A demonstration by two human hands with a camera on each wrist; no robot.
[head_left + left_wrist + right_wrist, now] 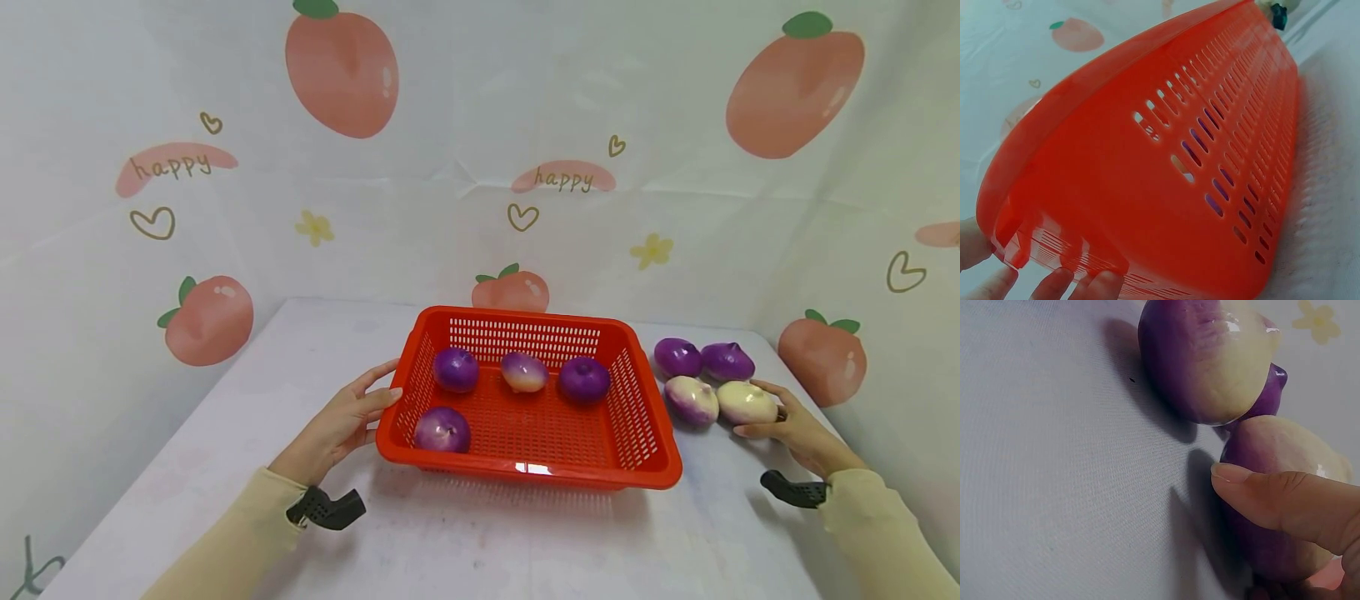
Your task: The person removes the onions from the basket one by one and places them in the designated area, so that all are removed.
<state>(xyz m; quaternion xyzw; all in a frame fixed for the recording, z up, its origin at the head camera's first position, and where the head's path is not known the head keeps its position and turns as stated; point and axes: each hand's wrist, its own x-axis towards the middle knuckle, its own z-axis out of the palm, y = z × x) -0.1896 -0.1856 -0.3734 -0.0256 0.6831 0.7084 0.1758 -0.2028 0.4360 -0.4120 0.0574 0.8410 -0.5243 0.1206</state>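
My left hand (pixel 341 422) grips the left end of a red plastic basket (pixel 465 465), thumb at the rim and fingers beneath; the left wrist view shows those fingertips (pixel 1105 284) under the basket edge. Inside lie several onions: a purple onion (pixel 456 370), a purple-and-cream onion (pixel 524 372), another purple one at right and one at front left. At the right, my right hand (pixel 810 437) holds a mostly white onion (pixel 745 403) between thumb and fingers. Its purple side shows under my thumb in the right wrist view, close to the table.
Beside the held onion sit a white-and-purple onion (pixel 692 402) and two purple onions (pixel 677 358) behind, all right of the basket. A white cloth printed with peaches hangs behind and at both sides of the white table (pixel 480 550).
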